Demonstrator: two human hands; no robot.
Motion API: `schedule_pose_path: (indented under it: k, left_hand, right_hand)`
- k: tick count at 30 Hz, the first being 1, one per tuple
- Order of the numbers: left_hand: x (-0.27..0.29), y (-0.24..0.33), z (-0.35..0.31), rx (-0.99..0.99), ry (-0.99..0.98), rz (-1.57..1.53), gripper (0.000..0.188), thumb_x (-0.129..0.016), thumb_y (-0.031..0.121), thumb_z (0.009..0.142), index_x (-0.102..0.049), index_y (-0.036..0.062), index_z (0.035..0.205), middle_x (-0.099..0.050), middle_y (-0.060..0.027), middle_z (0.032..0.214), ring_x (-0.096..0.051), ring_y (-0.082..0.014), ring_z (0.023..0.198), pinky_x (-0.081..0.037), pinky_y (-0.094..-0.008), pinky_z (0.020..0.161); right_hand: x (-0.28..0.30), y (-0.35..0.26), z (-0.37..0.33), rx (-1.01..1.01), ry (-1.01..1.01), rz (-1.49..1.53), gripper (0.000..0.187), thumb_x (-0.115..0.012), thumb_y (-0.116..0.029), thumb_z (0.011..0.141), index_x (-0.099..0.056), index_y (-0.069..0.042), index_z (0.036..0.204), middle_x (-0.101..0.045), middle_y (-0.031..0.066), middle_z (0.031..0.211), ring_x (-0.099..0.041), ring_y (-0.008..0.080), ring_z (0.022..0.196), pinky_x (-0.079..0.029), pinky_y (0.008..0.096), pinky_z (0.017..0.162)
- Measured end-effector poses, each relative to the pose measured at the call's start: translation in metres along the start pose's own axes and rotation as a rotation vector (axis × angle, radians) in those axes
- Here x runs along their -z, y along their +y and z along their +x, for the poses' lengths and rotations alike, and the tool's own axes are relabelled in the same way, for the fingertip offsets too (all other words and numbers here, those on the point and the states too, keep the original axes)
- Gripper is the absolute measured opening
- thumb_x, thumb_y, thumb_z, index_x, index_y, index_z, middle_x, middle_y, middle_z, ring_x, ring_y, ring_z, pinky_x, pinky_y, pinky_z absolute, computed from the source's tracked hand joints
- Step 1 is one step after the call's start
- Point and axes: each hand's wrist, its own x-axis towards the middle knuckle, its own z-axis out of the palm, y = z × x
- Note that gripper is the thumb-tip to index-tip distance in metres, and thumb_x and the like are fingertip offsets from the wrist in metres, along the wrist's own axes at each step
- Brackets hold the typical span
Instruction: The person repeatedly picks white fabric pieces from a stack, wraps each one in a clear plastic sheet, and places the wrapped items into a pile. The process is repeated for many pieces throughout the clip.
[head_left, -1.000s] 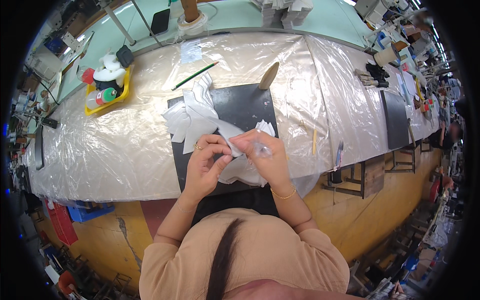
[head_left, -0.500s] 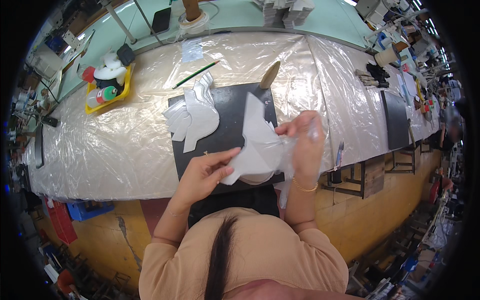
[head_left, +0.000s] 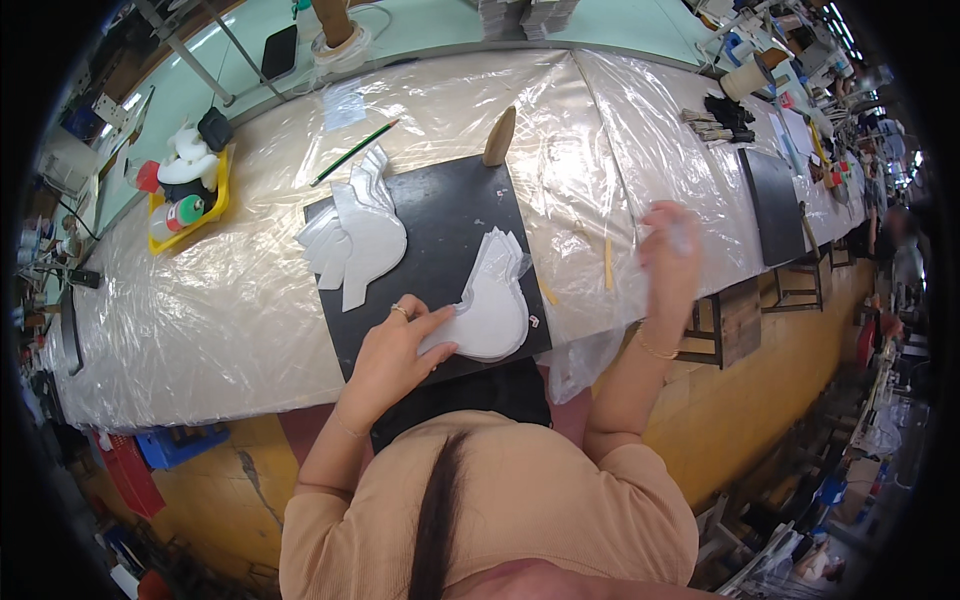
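My left hand [head_left: 395, 345] pinches the narrow near-left end of a white curved cut piece [head_left: 495, 312], thumb and fingers at its edge. This piece lies on a stack of similar pieces at the right side of a black board [head_left: 440, 215]. Out to the right, my right hand [head_left: 672, 255] is raised with curled fingers, smeared by motion. Something pale and shiny shows in it, too blurred to name. A second stack of white cut pieces [head_left: 372, 235] is fanned out on the board's left part. Clear plastic film [head_left: 585, 365] hangs at the table's front edge.
A wooden tool [head_left: 500, 137] stands up at the board's far edge. Beyond the left stack lies a green pencil [head_left: 353, 152]. A yellow basket [head_left: 222, 185] with bottles is at left. Yellow strips [head_left: 608, 263] lie right of the board; another dark board [head_left: 772, 207] is farther right.
The white piece has come down from the air onto the right stack, my left hand still at its end. My right hand has moved away to the right, off the piece.
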Motion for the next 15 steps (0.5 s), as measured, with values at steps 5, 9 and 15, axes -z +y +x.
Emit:
schedule_pose_path:
  k: [5,9,15]
  left_hand:
    - [-0.016,0.007,0.003,-0.293,0.213,0.225,0.043,-0.076,0.018,0.075,-0.065,0.0091,0.115,-0.054,-0.0125,0.1,-0.053,-0.0283,0.086,-0.044,-0.0377,0.076]
    - [-0.03,0.009,0.001,-0.354,0.169,0.25,0.044,-0.075,0.014,0.075,-0.063,0.0088,0.117,-0.054,-0.0126,0.1,-0.053,-0.0287,0.085,-0.045,-0.0376,0.075]
    - [-0.026,0.002,0.002,-0.366,0.101,0.214,0.038,-0.074,0.015,0.077,-0.064,0.007,0.112,-0.056,-0.0095,0.094,-0.055,-0.0265,0.083,-0.045,-0.0367,0.073]
  right_hand:
    - [-0.066,0.026,-0.035,0.153,-0.48,-0.26,0.047,-0.081,-0.021,0.074,-0.059,-0.006,0.113,-0.068,0.0076,0.096,-0.061,0.0145,0.068,-0.048,0.0254,0.055]
    - [-0.08,0.037,-0.046,0.151,-0.451,-0.332,0.04,-0.081,-0.023,0.073,-0.061,-0.003,0.101,-0.068,0.0124,0.09,-0.064,0.0229,0.074,-0.05,0.0332,0.066]
    - [-0.043,0.029,0.012,0.226,0.248,-0.453,0.013,-0.072,-0.009,0.081,-0.061,-0.003,0.083,-0.065,0.0121,0.079,-0.061,0.025,0.067,-0.049,0.0345,0.065]
